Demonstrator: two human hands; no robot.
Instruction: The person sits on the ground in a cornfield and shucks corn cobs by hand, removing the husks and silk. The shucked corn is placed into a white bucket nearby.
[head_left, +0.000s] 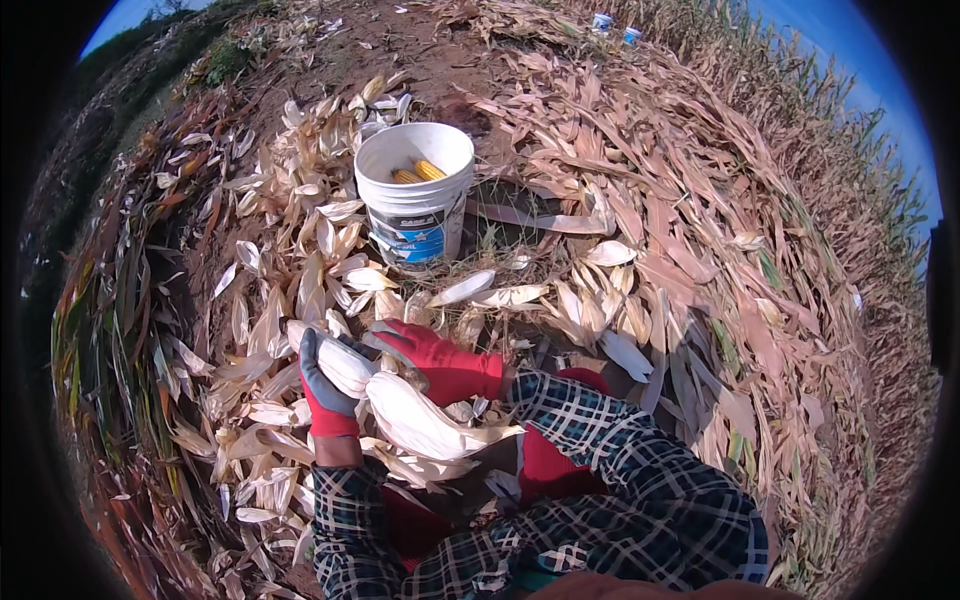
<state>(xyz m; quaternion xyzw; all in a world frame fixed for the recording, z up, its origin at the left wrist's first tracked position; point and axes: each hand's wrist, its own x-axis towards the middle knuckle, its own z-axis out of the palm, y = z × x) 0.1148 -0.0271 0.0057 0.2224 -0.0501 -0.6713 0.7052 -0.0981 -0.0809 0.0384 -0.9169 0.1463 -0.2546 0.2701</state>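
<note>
My left hand (325, 394), in a red and grey work glove, is closed around a corn ear (339, 363) covered in pale husk. A broad peeled husk (420, 421) spreads from the lower end of that ear toward my lap. My right hand (439, 361), gloved the same way, reaches in from the right with its fingertips against or just behind the ear. Its grip is partly hidden. Beyond both hands stands a white plastic bucket (414, 196) with a blue and black label. Yellow corn ears (429, 170) lie inside it.
Dry husks (277, 420) litter the soil around me. Flattened corn stalks (645, 187) cover the right side, with standing corn (847, 150) behind. Two more buckets (601, 22) stand far off. My red-clad knees (555, 469) are just below my hands.
</note>
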